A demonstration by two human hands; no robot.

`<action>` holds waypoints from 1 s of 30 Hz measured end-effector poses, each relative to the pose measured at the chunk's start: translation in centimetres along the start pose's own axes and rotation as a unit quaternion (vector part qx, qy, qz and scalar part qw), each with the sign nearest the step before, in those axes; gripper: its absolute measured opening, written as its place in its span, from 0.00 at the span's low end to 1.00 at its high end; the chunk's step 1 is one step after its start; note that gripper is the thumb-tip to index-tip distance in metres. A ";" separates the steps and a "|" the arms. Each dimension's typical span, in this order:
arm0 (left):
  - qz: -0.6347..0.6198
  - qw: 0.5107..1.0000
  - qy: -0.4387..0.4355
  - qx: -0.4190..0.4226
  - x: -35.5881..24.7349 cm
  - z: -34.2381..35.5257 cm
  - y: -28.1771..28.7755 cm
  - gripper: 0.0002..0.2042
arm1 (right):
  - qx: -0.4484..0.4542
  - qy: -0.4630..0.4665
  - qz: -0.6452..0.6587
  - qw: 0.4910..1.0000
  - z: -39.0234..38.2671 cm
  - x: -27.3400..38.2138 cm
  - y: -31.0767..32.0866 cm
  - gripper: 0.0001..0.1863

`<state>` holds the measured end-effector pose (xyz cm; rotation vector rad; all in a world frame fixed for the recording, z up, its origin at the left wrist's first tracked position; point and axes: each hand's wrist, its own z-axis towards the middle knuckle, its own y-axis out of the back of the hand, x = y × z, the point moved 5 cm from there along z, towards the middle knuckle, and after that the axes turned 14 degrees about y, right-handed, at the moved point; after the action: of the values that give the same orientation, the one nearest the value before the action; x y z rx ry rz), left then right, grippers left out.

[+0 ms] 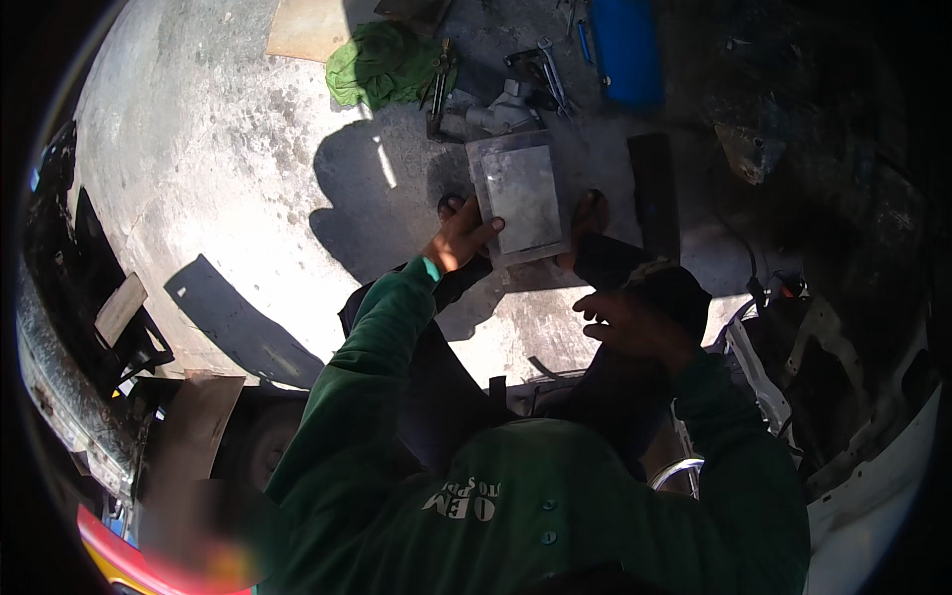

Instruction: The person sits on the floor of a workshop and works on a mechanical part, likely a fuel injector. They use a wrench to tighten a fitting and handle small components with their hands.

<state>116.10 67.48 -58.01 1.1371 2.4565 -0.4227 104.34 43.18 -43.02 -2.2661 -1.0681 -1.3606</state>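
My left hand (464, 238) grips the left edge of a flat, rectangular, see-through plastic piece (526, 203), its thumb lying over the front. A pale grey rectangle shows inside the piece's clear border; whether it is a case, a lid or a tray I cannot tell. The piece is held between my knees, over the concrete floor. My right hand (635, 325) is apart from it, above my right thigh, with fingers loosely bent and spread and nothing visible in them. Part of that hand lies in deep shade.
Beyond the plastic piece lie a grey metal part (506, 114), several spanners (552, 77) and a crumpled green cloth (372, 67). A blue panel (627, 55) lies at the far right, with a dark strip (652, 193) nearer. Bare vehicle metalwork (828, 342) stands at my right.
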 end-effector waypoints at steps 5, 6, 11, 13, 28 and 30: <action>-0.052 0.991 -0.003 0.126 0.3 16.5 -4.2 0.42 | -0.162 0.063 -0.476 0.862 3.8 -20.4 10.5 0.24; -0.043 0.988 -0.014 0.146 -0.3 19.1 -5.3 0.42 | -0.143 -0.013 -0.339 0.930 4.5 -25.4 12.4 0.25; -0.055 0.986 -0.062 0.148 -1.1 29.1 -8.5 0.43 | -0.312 -0.085 0.176 0.930 9.2 -32.2 13.5 0.27; -0.072 0.980 -0.096 0.159 -2.2 31.2 -8.9 0.43 | -0.443 -0.036 0.143 0.884 9.5 -34.4 13.6 0.27; 0.167 0.936 -0.289 -0.114 -15.8 33.6 -5.7 0.27 | -0.573 0.176 0.561 0.571 11.3 -43.9 14.4 0.16; 0.202 0.917 -0.293 -0.181 -20.2 34.9 -5.3 0.23 | -0.550 0.181 0.606 0.545 12.3 -48.6 15.5 0.18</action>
<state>131.81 36.01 -78.45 1.1159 1.6428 -0.1391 109.76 18.05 -88.74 -2.0347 1.7624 -1.6202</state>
